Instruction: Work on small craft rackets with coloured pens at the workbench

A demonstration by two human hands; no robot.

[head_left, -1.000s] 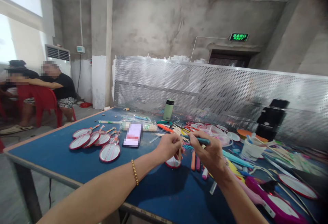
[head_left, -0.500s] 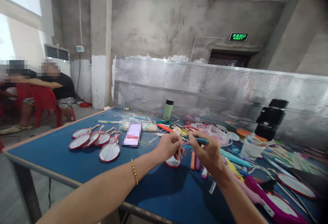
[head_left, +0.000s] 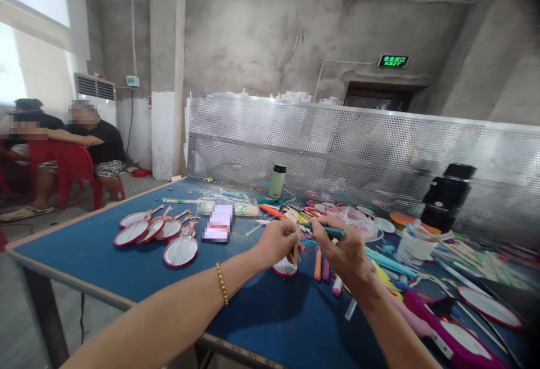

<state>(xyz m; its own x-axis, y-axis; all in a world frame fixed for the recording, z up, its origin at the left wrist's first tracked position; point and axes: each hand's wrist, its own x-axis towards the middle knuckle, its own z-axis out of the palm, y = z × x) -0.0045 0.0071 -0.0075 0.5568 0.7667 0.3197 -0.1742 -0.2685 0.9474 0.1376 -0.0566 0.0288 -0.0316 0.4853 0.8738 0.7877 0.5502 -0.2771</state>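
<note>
1. Blue table (head_left: 253, 313): near edge is running beneath both forearms; red-rimmed disc (head_left: 283, 268) is sitting in from that edge, below the left hand (head_left: 276, 241). Contact with the surface: cannot tell.
2. Wooden stick (head_left: 295, 252) is overlapping the disc, long axis near upright; left fingers are pinching its upper part.
3. Right hand (head_left: 343, 248) is gripping a teal pen (head_left: 335, 232), long axis near level, crosswise to the stick. Tip is pointing left at the stick's top; touching or just beside, unclear. Left hand is nearer the stick.
4. Green bottle (head_left: 277, 182) is standing toward the far edge.
</note>
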